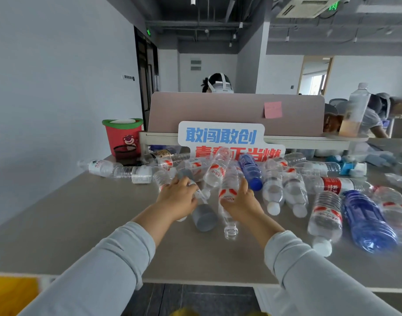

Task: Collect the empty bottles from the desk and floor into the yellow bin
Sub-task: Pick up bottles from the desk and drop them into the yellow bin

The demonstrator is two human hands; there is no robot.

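Observation:
Several empty plastic bottles lie in a heap across the grey desk (81, 215). My left hand (177, 199) grips a grey-wrapped bottle (203, 216) that lies with its base toward me. My right hand (241, 200) holds a clear bottle with a red label (228, 197), its open neck pointing at me. Two blue bottles show, one upright-tilted in the middle (250, 171) and one lying at the right (366, 221). A corner of the yellow bin (12, 295) sits at the lower left, below the desk edge.
A red bucket with a green rim (123, 135) and a black mesh cup (125, 151) stand at the back left. A pink divider (218, 112) with a sign (220, 135) backs the desk. A tall bottle with orange liquid (355, 110) stands on the right shelf. Another person sits behind the divider.

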